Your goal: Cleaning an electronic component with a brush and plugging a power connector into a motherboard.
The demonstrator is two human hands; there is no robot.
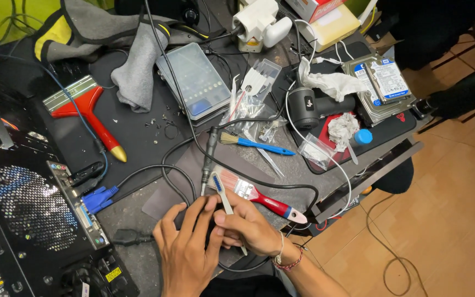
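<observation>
The left hand [185, 250] and the right hand [248, 225] meet at the near edge of the tabletop [138, 132], fingers bunched over something small and dark that the fingers hide, so what it is I cannot tell. The right hand pinches a white toothbrush [222, 193] with a blue patch on its head, the head pointing away from the person and the handle running back under the palm. The left hand curls loosely, fingertips pressed against the hidden piece; whether it truly grips it cannot be told.

Just beyond the knuckles lies a red-handled paintbrush [259, 197], almost touching the toothbrush, and a grey pen-like tool [210, 154] stands slanted beside it. A black cable [248, 179] loops around both hands and crosses the space in front of them. Further out sit a small blue-handled brush [257, 144], clear plastic bags [254, 104] and tweezers.

To the left, an open computer case [34, 214] with its fan grille crowds the hands, a blue plug [99, 198] sticking out of it. Behind that lie a red brush with a gold tip [86, 107], a grey cloth [138, 60] and a clear parts box [193, 80]. On the right (past a black blower) are crumpled tissue [333, 82] and two stacked hard drives [383, 82].
</observation>
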